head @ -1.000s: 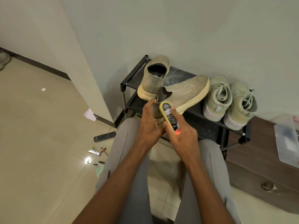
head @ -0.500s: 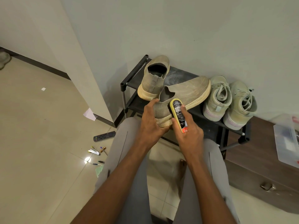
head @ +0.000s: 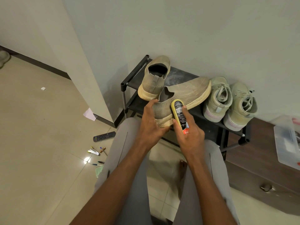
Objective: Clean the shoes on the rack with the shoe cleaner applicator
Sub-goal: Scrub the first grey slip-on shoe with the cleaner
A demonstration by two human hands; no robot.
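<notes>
at the shoe rack: first slip-on under the applicator, three shoes untouched

on the black metal shoe rack (head: 129, 82) against the wall, the work looks early. the left hand (head: 150, 122) grasps the heel of a tan knit slip-on shoe (head: 186, 93), fingers curled round its pale sole, tilting it off the shelf toward the person. the right hand (head: 191, 135) grips the yellow-edged shoe cleaner applicator with a black label (head: 179, 113), its foam edge pressed to the shoe's side near the collar. no wet or cleaner patch can be told on the knit, so how much of this shoe is done is unclear. its tan knit twin (head: 154, 78) stands heel-out behind it, and the pair of pale green lace-up sneakers (head: 230, 101) sits to the right; by my judgement all three are left to do.

against the frame a second ago, the applicator sits further along the shoe's side, away from the heel, and the toe is swung slightly nearer the sneakers.
</notes>
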